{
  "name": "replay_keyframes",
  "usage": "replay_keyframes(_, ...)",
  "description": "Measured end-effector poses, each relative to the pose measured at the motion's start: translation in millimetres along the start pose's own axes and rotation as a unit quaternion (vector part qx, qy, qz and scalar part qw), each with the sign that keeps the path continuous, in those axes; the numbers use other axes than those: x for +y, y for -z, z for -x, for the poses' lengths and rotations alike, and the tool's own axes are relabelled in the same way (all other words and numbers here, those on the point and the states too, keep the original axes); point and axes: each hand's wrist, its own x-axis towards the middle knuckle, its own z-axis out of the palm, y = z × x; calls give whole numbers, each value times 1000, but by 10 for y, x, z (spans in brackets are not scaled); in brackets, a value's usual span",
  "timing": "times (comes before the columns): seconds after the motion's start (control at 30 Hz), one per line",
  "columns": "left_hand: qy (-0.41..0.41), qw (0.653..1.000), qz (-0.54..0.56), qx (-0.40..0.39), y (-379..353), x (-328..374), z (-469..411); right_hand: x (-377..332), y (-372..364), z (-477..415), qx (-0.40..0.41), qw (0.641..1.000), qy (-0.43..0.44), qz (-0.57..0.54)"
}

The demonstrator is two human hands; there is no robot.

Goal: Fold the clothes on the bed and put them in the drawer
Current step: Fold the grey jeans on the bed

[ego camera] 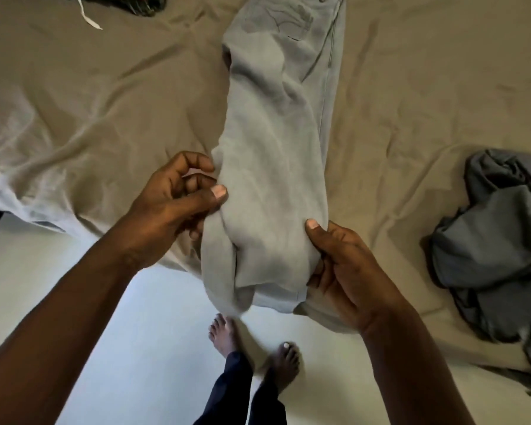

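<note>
Pinching grey trousers (276, 148) hem over bed (105, 87) edge: left hand (172, 207), right hand (347, 265).

One wide-angle head view looks steeply down and forward over the bed (105, 87), close in. The left hand (172, 204) and right hand (344, 265) fill the lower middle, with floor (135, 332) and bare feet (227, 332) at the bottom edge.
</note>
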Motion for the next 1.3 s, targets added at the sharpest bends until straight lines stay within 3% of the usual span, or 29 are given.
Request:
replay_keyframes(0.07, 76, 996, 47, 6, -89, -90, 37, 6, 50, 13, -16, 999, -39, 5)
replay_keyframes(0.17, 176, 984, 2, -20, -279, -395, 123, 32, 94, 67, -52, 995, -82, 11)
replay_keyframes(0.27, 260, 958, 123, 19, -443, -781, 236, 265, 154, 84, -58, 992, -94, 67)
replay_keyframes(0.37, 231, 957, 151, 87, -532, -1066, 316, 474, 219, 126, -39, 989, -94, 107)
replay_keyframes(0.5, 157, 962, 63, 213, -610, -1294, 336, 593, 360, 168, -57, 991, -120, -26)
replay_keyframes(0.63, 214, 944, 209, 139, -707, -1192, 119, 503, 355, 179, -85, 986, -118, -77)
replay_keyframes(0.73, 188, 947, 243, 88, -690, -1015, 74, 478, 313, 235, -114, 987, -101, -51)
replay_keyframes(0.83, 106, 969, 135, 177, -661, -946, 213, 599, 451, 206, -84, 995, -32, 32)
replay_keyframes(0.9, 84, 964, -82, 239, -546, -1096, 275, 761, 597, 109, -13, 978, 21, 206)
replay_keyframes(0.93, 114, 938, -245, 216, -452, -1237, 278, 863, 668, 48, 20, 943, 33, 332)
replay_keyframes(1.0, 224, 837, -493, 79, -305, -1409, 253, 1055, 765, -99, 36, 847, -25, 530)
replay_keyframes(1.07, 267, 758, -596, 1, -222, -1370, 108, 1071, 794, -237, 39, 776, -90, 623)
replay_keyframes(1.13, 267, 726, -634, 2, -160, -1108, -72, 889, 748, -347, 99, 762, -79, 635)
replay_keyframes(1.17, 267, 734, -624, 14, -132, -954, -153, 750, 714, -373, 144, 762, -46, 630)
replay_keyframes(1.23, 251, 793, -553, 50, -112, -675, -345, 423, 625, -498, 217, 788, 18, 577)
replay_keyframes(1.3, 187, 860, -465, 99, -85, -464, -683, 34, 484, -776, 229, 867, 37, 441)
